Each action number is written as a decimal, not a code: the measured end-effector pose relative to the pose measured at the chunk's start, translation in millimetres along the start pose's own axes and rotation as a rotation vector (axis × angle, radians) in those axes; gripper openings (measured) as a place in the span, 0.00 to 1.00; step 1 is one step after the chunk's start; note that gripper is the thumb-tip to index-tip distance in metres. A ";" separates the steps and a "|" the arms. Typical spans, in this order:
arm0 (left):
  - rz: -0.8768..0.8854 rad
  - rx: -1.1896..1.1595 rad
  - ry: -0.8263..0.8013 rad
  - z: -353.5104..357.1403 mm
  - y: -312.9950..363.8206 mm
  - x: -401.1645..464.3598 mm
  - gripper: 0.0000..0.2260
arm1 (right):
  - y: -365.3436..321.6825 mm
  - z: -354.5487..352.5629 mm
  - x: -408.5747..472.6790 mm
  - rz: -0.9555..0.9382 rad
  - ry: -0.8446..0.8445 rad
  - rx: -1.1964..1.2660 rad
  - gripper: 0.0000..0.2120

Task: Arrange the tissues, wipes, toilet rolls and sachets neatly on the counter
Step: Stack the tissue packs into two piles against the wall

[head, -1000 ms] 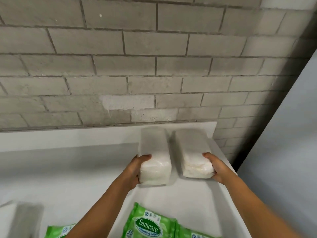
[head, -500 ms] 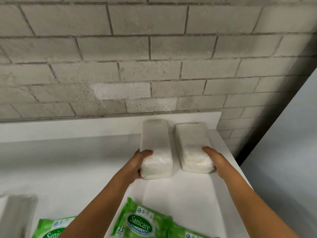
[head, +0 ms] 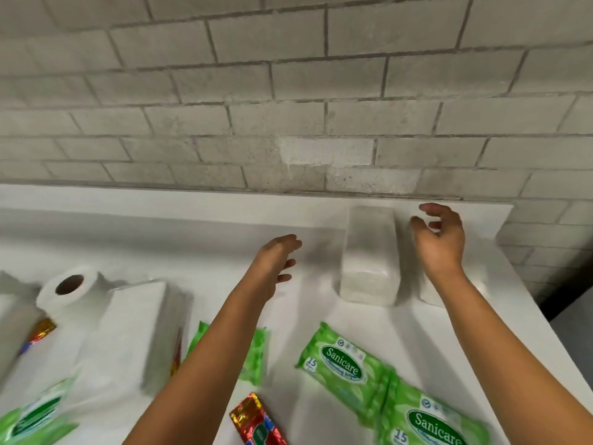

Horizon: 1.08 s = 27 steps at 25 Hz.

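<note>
At the back right corner of the counter (head: 96,239): two white tissue packs lie side by side, long sides parallel, far ends near the brick wall (head: 288,91).
Edges: right tissue pack (head: 481,284) lies close to the counter's right edge, partly hidden by the forearm; left tissue pack (head: 369,258) just beside it.
Open room: bare counter left of the packs, up to the toilet roll (head: 69,289) and a third tissue pack (head: 128,332).
Left hand (head: 276,261): open, fingers loosely spread, holding nothing, above bare counter.
Right hand (head: 439,239): open, fingers curled, empty, above the right pack.
Writing: "Sanicare" and "15" on green wipes packs (head: 345,364) at the near edge.
Sachets: red foil sachet (head: 256,422) near the front.
</note>
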<state>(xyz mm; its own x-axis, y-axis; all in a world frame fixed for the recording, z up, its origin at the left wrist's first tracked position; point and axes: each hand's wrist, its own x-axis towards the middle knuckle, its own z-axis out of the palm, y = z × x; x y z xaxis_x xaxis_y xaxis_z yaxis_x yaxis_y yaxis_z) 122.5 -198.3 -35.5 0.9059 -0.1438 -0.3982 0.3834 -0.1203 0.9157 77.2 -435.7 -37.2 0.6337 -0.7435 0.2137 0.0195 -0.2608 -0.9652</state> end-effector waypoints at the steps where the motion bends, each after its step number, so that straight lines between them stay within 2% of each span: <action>1: 0.032 0.011 0.024 -17.6 0.3 -8.2 0.10 | -10.7 18.7 -17.5 -0.017 -0.083 0.029 0.12; 5: 0.089 -0.010 0.090 -91.1 -2.0 -37.6 0.13 | -43.3 88.5 -96.4 -0.016 -0.387 0.159 0.10; 9: 0.133 0.002 0.153 -165.9 -9.0 -61.4 0.14 | -62.1 149.7 -167.8 0.072 -0.610 0.136 0.08; 11: 0.163 0.003 0.204 -207.4 -10.4 -71.2 0.12 | -70.9 177.0 -200.7 0.146 -0.742 0.043 0.10; 15: 0.164 0.149 0.354 -318.4 -24.0 -81.0 0.16 | -84.4 222.7 -263.2 0.314 -1.031 -0.439 0.25; 17: 0.075 0.290 0.539 -380.6 -38.6 -82.4 0.23 | -81.8 238.1 -281.4 0.353 -1.056 -0.529 0.27; 19: -0.098 0.522 0.739 -442.2 -57.3 -87.4 0.28 | -78.6 252.6 -299.1 0.407 -1.019 -0.536 0.29; 21: -0.205 0.605 0.817 -488.3 -77.4 -91.6 0.30 | -76.1 263.6 -310.4 0.434 -0.984 -0.536 0.29; 24: -0.255 0.503 0.762 -533.7 -104.5 -94.6 0.36 | -75.9 274.9 -318.8 0.448 -0.980 -0.601 0.26; 27: -0.357 0.334 0.540 -563.3 -127.6 -93.9 0.46 | -75.0 283.6 -331.7 0.425 -0.988 -0.673 0.23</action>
<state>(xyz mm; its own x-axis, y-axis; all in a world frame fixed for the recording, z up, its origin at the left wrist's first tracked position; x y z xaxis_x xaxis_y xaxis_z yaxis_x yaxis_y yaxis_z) 89.7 383.9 -84.6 0.7310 0.4550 -0.5085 0.6752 -0.3749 0.6353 84.8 5.2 -78.4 0.8038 -0.1464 -0.5765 -0.5384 -0.5912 -0.6005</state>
